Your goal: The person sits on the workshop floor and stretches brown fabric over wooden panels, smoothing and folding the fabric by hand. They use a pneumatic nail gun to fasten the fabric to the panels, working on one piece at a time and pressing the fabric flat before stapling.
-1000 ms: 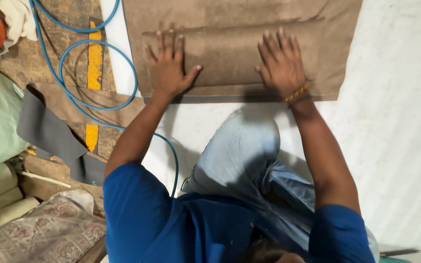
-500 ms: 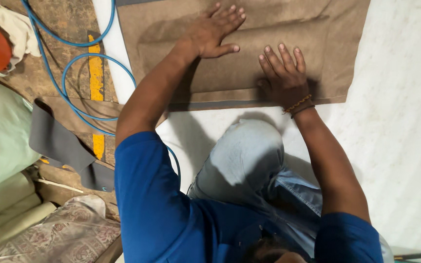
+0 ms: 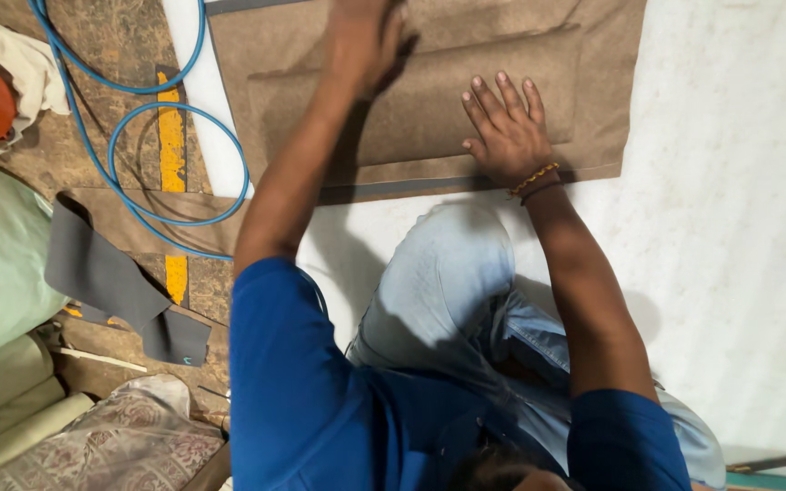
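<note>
Right hand (image 3: 509, 132) spread flat, pinning brown fabric panel (image 3: 429, 100). Left hand (image 3: 367, 36) reaching far edge, blurred; grip unclear. Risk: sweeping arm could shift or wrinkle panel.

Single head view looked straight down from above the person, close. Own blue shirt (image 3: 320, 400) and knee filled the lower frame; brown sheet (image 3: 429, 100) ran along the top edge, floor at left.

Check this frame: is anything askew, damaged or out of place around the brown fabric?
Nothing looks damaged. The brown fabric lies flat under the right hand; the left hand reaches farther up it. A blue hose loops loosely on the floor beside it, near grey offcuts.
</note>
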Tool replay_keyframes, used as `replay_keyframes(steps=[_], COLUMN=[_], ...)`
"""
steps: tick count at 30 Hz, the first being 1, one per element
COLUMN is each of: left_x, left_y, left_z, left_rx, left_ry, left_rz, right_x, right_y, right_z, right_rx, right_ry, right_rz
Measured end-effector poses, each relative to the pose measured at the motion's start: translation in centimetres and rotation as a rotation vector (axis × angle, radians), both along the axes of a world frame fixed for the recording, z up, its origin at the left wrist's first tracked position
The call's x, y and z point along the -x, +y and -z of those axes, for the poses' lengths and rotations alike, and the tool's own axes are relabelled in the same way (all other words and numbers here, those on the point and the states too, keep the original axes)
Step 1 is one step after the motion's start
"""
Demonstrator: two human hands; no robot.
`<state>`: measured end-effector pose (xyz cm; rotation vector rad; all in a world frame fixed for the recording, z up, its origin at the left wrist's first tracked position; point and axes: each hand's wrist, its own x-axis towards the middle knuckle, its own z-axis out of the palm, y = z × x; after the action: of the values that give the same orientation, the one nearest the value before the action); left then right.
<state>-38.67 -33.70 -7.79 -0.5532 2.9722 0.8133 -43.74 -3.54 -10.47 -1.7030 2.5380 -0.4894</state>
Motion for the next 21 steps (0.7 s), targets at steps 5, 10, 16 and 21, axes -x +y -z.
replay_keyframes(steps=[5, 10, 16, 21], left_x=[-10.7, -15.1, -15.9, -16.1], left_y=[5.8, 6.2, 4.6, 4.6], left_z=[-0.2, 2.3, 5.9, 7.4], left_rx=[0.203, 0.283, 0.313, 0.316], left_ry=[0.054, -0.079, -0.087, -0.094], left_rz=[0.425, 0.17, 0.223, 0.22], right_x=[0.0, -1.5, 1.6, 3.7], right_y=[0.0, -1.6, -5.6, -7.2], right_z=[-0.5, -2.2, -1.9, -0.9], right_rx=[-0.012, -0.081, -0.004, -0.006], right_ry=[-0.041, 0.188, 0.135, 0.107], right_rz=[-0.015, -0.373, -0.554, -0.553])
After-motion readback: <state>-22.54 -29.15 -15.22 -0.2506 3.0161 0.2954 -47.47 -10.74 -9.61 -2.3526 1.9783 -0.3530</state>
